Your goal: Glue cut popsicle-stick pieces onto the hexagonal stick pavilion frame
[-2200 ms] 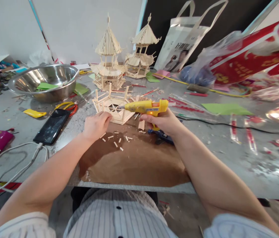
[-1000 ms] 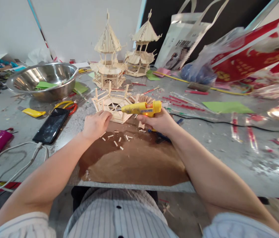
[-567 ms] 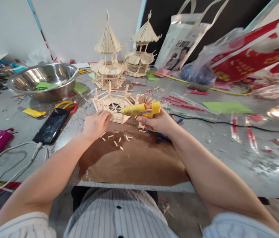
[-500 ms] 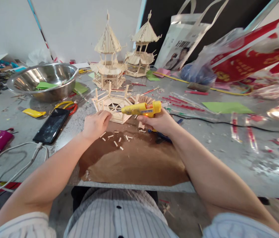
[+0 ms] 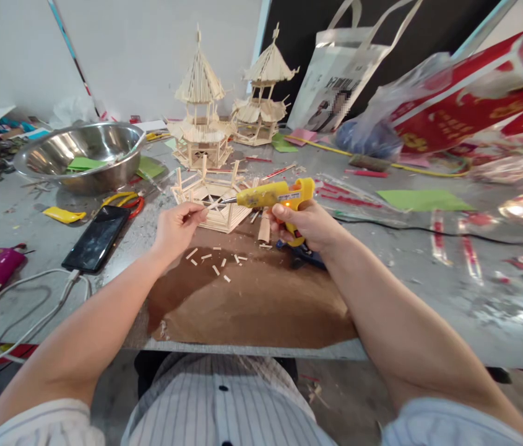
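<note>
My right hand [image 5: 305, 223] is closed around the handle of a yellow hot glue gun [image 5: 263, 196], whose nozzle points left. My left hand [image 5: 180, 226] pinches a thin wooden stick [image 5: 212, 205] close to the nozzle tip; whether the two touch I cannot tell. Just behind both hands sits a six-sided wooden stick frame [image 5: 226, 220] with short upright posts, partly hidden by the glue gun. Several short cut sticks [image 5: 216, 270] lie scattered on the brown sheet [image 5: 256, 310] in front of my hands.
Two wooden pagoda models [image 5: 200, 118] stand at the back. To the left are a steel bowl [image 5: 80, 176], a phone [image 5: 96, 238] on a cable, and orange-handled scissors [image 5: 137, 206]. A black cord [image 5: 428, 227] runs right. A red bag [image 5: 475, 93] leans at the far right.
The glue gun has shifted slightly right and tilted, its nozzle now lower than its rear. The stick in my left hand shows more clearly beside the nozzle.
</note>
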Demonstrator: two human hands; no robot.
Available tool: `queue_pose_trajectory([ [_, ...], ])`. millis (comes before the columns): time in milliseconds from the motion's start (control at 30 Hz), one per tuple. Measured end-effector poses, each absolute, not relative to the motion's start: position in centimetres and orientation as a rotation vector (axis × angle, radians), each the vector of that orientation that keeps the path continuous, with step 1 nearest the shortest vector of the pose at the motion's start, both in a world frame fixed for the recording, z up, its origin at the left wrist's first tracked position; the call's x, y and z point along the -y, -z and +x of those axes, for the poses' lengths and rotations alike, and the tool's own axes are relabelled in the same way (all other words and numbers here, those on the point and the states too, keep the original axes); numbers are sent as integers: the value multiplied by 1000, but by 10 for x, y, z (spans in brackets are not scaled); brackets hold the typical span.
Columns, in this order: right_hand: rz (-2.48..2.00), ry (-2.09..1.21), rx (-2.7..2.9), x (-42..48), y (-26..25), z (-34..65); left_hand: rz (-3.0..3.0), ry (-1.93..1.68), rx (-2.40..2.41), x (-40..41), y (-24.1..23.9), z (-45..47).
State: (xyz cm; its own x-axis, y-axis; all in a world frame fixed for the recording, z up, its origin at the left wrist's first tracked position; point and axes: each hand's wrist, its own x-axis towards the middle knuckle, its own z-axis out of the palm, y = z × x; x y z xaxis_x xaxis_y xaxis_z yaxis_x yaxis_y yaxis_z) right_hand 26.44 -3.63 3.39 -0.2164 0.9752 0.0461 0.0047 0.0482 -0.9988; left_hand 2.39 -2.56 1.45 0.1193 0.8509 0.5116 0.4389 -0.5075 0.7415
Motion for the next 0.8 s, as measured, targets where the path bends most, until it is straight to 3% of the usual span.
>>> queue_pose_trajectory([
  [800,-1034,-1382,1386,38,-35,264,1884,-1408,-1087,28,-18,26],
])
